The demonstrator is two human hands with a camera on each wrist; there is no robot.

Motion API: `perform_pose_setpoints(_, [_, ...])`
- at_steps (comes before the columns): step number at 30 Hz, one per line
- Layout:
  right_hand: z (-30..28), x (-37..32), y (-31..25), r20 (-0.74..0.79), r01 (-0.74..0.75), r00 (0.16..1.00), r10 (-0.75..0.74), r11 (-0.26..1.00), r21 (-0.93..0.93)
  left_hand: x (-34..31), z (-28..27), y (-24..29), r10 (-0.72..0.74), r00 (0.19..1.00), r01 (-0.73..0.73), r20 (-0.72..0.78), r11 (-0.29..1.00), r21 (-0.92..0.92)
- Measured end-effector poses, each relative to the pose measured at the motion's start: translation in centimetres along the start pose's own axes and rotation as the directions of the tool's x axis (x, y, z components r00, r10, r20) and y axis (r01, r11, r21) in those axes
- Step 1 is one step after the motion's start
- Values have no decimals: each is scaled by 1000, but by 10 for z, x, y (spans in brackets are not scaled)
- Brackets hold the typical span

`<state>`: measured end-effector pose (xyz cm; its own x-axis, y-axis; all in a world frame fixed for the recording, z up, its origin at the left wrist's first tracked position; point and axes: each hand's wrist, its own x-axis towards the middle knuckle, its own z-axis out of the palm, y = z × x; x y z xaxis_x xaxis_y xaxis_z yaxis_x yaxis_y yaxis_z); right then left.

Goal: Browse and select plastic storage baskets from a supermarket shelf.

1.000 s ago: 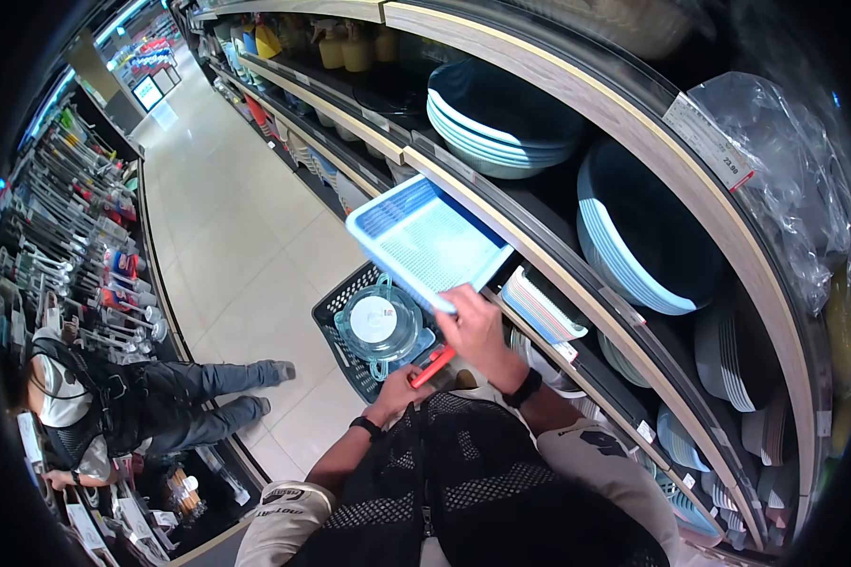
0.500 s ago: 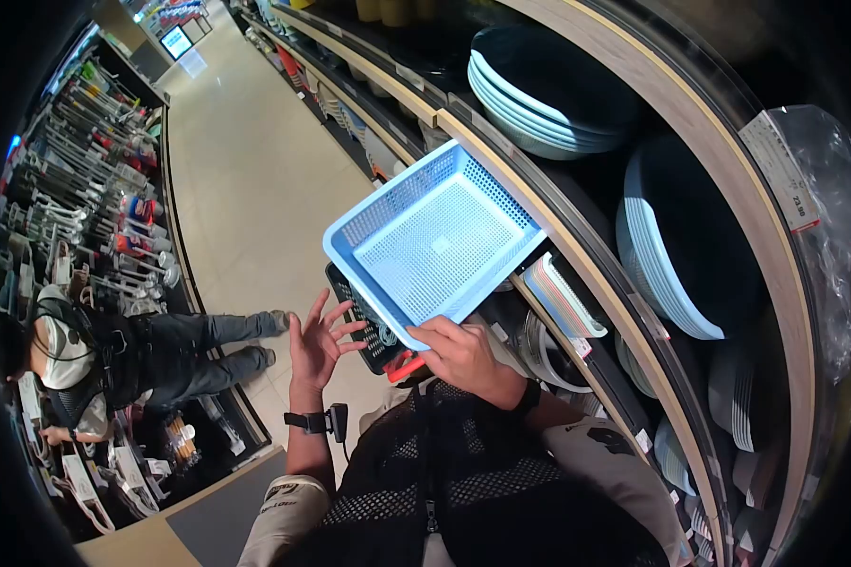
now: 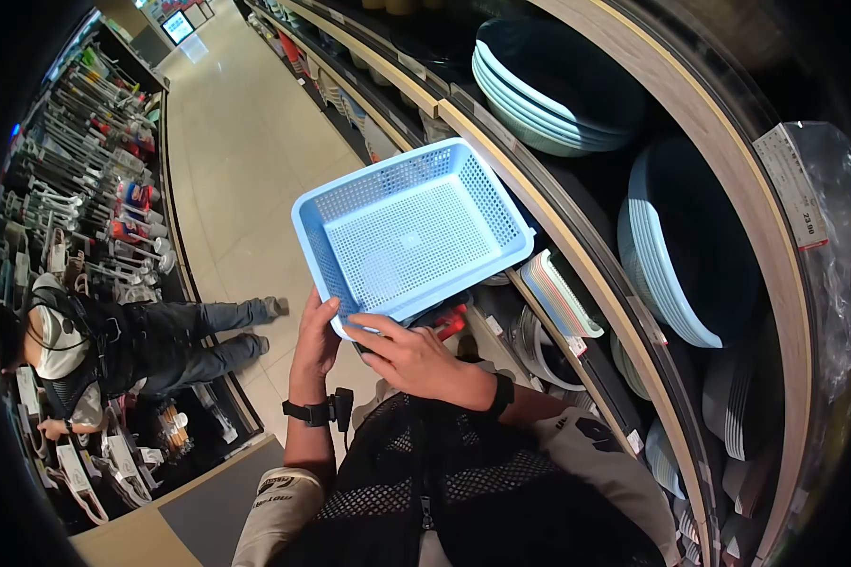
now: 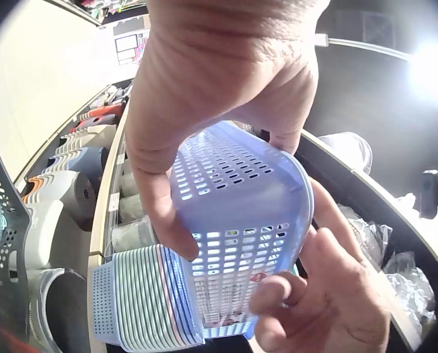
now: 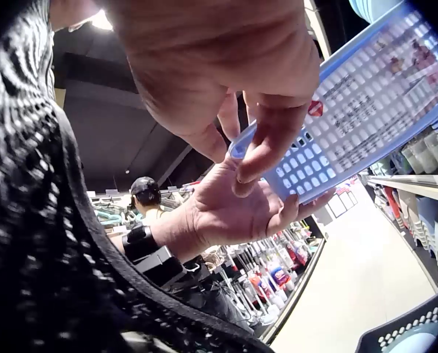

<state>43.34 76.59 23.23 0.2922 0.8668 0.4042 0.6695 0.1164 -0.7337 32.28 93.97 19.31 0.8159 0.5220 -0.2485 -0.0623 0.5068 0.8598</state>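
A light blue perforated plastic basket (image 3: 411, 241) is held up in front of my body, its inside turned up toward the head camera. At its near left corner, my left hand (image 3: 316, 342) grips the wall, the thumb at the rim and the other fingers mostly hidden behind. My right hand (image 3: 421, 364) pinches the rim close beside it, as the right wrist view shows. A printed label (image 5: 358, 107) is on the basket's outside. Beneath, mostly hidden in the head view, is a black shopping basket (image 4: 13, 254) with a red handle (image 3: 452, 319).
Shelves on the right hold a stack of similar baskets (image 3: 563, 298), nested pale blue basins (image 3: 525, 104) and larger tubs (image 3: 652, 255). The shelf edge (image 3: 529, 189) runs close along the held basket. Another person (image 3: 95, 331) stands at the left rack, across the tiled aisle (image 3: 246, 161).
The blue basket has shifted left, away from the shelf edge. My left hand left the red handle, rose open, and now grips the basket's corner. My right hand keeps hold of the rim.
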Motion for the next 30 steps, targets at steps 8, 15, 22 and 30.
perform_pose_setpoints(8, [-69,-45,35,-374,-270,876,304,952,142,-20,-39,22,131,973,-122,-188,991,60])
perform_pose_setpoints(15, [-84,-56,71,-351,-379,830,433,900,216,-43,-65,26,152,976,-143,-158,988,64])
perform_pose_setpoints(22, [-79,-71,92,-70,-506,764,642,662,553,-56,-58,32,150,984,-124,-97,965,231])
perform_pose_setpoints(30, [-87,-76,95,-141,-487,781,608,736,471,-64,-59,21,212,973,-170,-96,930,325])
